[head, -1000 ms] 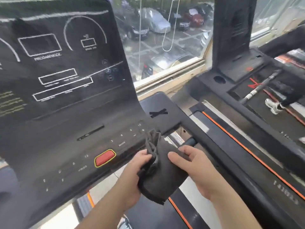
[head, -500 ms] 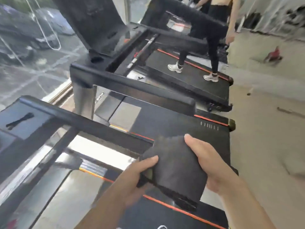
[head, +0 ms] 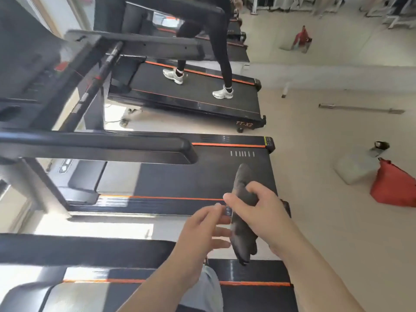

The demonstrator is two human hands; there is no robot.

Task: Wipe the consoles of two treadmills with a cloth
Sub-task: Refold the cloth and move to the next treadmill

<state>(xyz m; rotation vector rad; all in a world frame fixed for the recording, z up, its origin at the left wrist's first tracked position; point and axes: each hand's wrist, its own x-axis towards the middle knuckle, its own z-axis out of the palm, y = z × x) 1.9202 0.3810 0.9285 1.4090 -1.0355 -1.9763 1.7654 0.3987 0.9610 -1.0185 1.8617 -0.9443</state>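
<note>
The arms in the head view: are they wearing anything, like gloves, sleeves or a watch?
No. The left hand and right hand are ungloved, and both arms are bare as far as the picture's edge. No sleeve, ring, watch or band shows on either.

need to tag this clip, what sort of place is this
Most likely a gym: a row of treadmills side by side, a person walking on the far one, and a long metal bar lying on the floor.

The far treadmill (head: 191, 93) reads "TT-X2" at its end.
</note>
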